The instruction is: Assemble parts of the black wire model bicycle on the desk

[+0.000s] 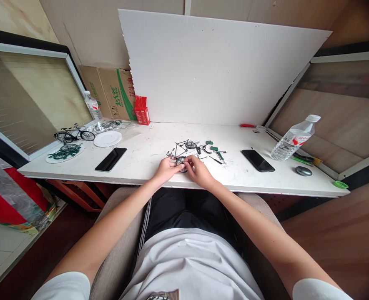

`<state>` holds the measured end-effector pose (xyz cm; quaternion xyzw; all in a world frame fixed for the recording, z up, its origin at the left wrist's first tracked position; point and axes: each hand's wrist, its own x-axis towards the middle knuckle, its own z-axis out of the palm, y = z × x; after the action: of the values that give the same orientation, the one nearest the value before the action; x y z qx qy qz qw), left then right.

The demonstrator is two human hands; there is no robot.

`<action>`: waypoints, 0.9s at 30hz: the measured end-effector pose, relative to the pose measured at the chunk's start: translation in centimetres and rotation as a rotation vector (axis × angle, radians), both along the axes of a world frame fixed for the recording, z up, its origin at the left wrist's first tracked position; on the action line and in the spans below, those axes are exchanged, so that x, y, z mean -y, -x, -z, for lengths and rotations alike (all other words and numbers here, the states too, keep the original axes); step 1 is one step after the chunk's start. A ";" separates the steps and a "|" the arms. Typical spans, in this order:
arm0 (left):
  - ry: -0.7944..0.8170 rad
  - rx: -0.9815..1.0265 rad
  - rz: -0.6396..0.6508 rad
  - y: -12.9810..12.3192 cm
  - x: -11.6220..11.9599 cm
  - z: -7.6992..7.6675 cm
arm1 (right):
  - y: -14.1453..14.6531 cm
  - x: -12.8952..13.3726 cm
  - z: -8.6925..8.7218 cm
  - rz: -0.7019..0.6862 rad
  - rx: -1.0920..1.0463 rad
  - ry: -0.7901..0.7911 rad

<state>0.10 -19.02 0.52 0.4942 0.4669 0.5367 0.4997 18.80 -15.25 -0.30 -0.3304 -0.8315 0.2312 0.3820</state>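
Observation:
Near the table's front edge, my left hand (165, 170) has its fingers closed around the rim of a small model bicycle wheel (181, 168). My right hand (199, 171) pinches the same wheel from the other side, its fingertips almost meeting my left thumb. Just beyond my hands lie a thin black model bicycle frame (178, 146) and another small wheel (191, 144). Black curved pieces (204, 149), green parts (214, 148) and a slim black piece (216, 160) are scattered to the right. My fingers partly hide the held wheel.
An assembled model bicycle (75, 134), a plate of green parts (64, 153), a white plate (107, 138) and a phone (111, 159) are at left. At right are another phone (258, 160), a water bottle (295, 138) and a mouse (303, 171). A white board (215, 71) stands behind.

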 end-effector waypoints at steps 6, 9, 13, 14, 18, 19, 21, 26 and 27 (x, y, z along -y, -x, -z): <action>-0.012 0.030 -0.009 0.0 -0.5 0.7 | -0.1 -0.1 0.0 -0.018 -0.026 0.026; -0.016 0.066 0.006 0.0 -0.6 0.8 | -0.1 -0.1 0.0 -0.033 -0.037 0.032; -0.021 0.094 0.016 0.1 -0.6 0.8 | -0.2 -0.1 -0.1 -0.038 -0.042 0.028; -0.022 0.097 0.018 0.1 -0.6 0.8 | -0.2 -0.1 -0.1 -0.036 -0.045 0.030; -0.017 0.117 0.011 0.2 -0.6 0.8 | -0.2 0.1 -0.3 -0.044 -0.064 0.037; -0.014 0.121 0.006 0.2 -0.6 0.8 | -0.2 0.2 -0.3 -0.048 -0.064 0.029; -0.007 0.126 0.000 0.3 -0.6 0.7 | -0.2 0.3 -0.4 -0.053 -0.050 -0.003; -0.002 0.124 0.009 0.3 -0.7 0.7 | -0.1 0.5 -0.5 -0.029 -0.027 -0.060; 0.002 0.125 0.008 0.3 -0.7 0.7 | -0.1 0.5 -0.5 -0.022 -0.027 -0.063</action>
<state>-0.20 -18.35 -0.20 0.4609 0.4333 0.5641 0.5306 18.90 -15.74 0.19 -0.3057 -0.8367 0.2137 0.4010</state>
